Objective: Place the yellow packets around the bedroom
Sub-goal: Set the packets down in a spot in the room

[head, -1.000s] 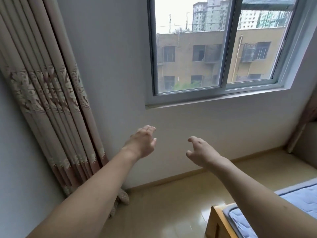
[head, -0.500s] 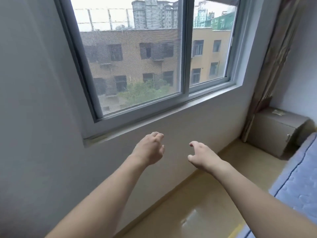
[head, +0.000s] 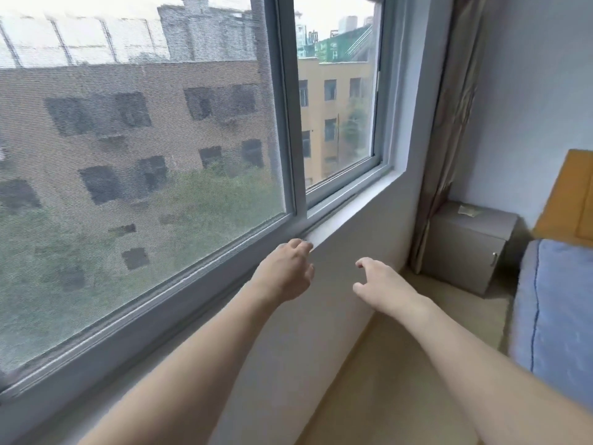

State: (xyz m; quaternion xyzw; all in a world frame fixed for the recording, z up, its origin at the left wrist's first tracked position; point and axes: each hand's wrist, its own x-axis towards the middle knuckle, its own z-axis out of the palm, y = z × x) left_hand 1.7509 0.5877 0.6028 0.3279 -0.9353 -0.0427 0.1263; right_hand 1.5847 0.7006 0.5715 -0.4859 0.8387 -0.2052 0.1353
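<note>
Both arms reach forward along the wall under the window. My left hand (head: pixel 287 271) hovers beside the window sill (head: pixel 340 220), fingers loosely curled and holding nothing. My right hand (head: pixel 382 285) is to its right in front of the wall, fingers loosely bent, also holding nothing. One pale yellowish packet (head: pixel 469 210) lies on top of the grey bedside cabinet (head: pixel 465 248) in the far right corner. No other packet is in view.
A large sliding window (head: pixel 288 123) with a mesh screen fills the left. A patterned curtain (head: pixel 449 107) hangs at the corner. A bed with a blue mattress (head: pixel 558 309) and a wooden headboard (head: pixel 568 200) stands at the right, with a strip of tan floor (head: pixel 410 364) between bed and wall.
The view has swung right and moved closer to the window; the left curtain has left the view and the cabinet and bed have come in. Both hands stay held out with nothing in them.
</note>
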